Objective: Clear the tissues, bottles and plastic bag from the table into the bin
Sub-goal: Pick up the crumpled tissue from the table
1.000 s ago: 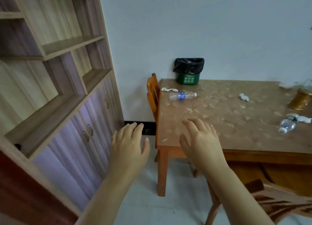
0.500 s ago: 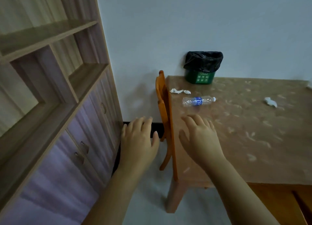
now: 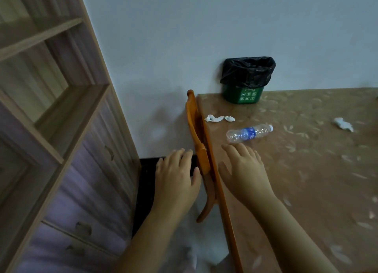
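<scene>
A clear plastic bottle (image 3: 249, 133) with a blue label lies on its side on the brown table (image 3: 306, 180), just beyond my right hand (image 3: 243, 170), which hovers above the table with fingers spread and holds nothing. Two crumpled white tissues (image 3: 218, 118) lie near the table's left edge, and another tissue (image 3: 343, 124) lies further right. A green bin (image 3: 243, 95) lined with a black bag stands at the table's back corner by the wall. My left hand (image 3: 176, 176) is held out left of the table, over the floor, empty with fingers extended.
An orange wooden chair (image 3: 197, 141) is tucked against the table's left edge, between my hands. A tall wooden shelf unit with cabinet doors (image 3: 67, 150) fills the left side. A narrow strip of floor separates it from the table.
The view has moved closer to the table's left end and the bin. Both hands stay open and have advanced toward the bottle; the right-hand end of the table has left the view.
</scene>
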The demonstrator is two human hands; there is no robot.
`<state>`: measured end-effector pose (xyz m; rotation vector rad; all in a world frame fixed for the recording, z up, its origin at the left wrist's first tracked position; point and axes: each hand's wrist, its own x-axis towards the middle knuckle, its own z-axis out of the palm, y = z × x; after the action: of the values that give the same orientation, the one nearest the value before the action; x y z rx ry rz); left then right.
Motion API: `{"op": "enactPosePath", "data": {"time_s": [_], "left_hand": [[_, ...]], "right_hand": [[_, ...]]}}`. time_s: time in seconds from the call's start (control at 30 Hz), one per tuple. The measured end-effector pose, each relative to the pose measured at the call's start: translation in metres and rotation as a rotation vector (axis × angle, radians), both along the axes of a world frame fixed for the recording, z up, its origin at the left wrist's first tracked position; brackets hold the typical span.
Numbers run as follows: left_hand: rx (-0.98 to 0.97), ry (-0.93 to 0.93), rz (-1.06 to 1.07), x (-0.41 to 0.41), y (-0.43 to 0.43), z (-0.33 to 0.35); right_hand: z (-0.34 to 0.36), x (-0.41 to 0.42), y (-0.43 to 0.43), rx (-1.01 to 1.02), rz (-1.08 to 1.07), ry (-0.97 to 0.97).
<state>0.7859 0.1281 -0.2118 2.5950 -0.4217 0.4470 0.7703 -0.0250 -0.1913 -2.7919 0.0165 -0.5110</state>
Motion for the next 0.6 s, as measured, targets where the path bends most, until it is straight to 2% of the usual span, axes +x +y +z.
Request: {"op": "enactPosePath", "data": {"time_s": [0.2, 0.37, 0.6], "left_hand": [[0.078, -0.02, -0.064, 0.109, -0.012, -0.001], [0.093, 0.076, -0.148, 0.185, -0.031, 0.001], [0.097, 0.199, -0.215, 0.252, -0.048, -0.011]], "right_hand": [[-0.007, 0.096, -0.012, 0.06, -0.053, -0.038], [-0.006, 0.165, -0.03, 0.09, -0.108, -0.093], [-0.025, 0.223, -0.053, 0.07, -0.223, -0.026]]}}
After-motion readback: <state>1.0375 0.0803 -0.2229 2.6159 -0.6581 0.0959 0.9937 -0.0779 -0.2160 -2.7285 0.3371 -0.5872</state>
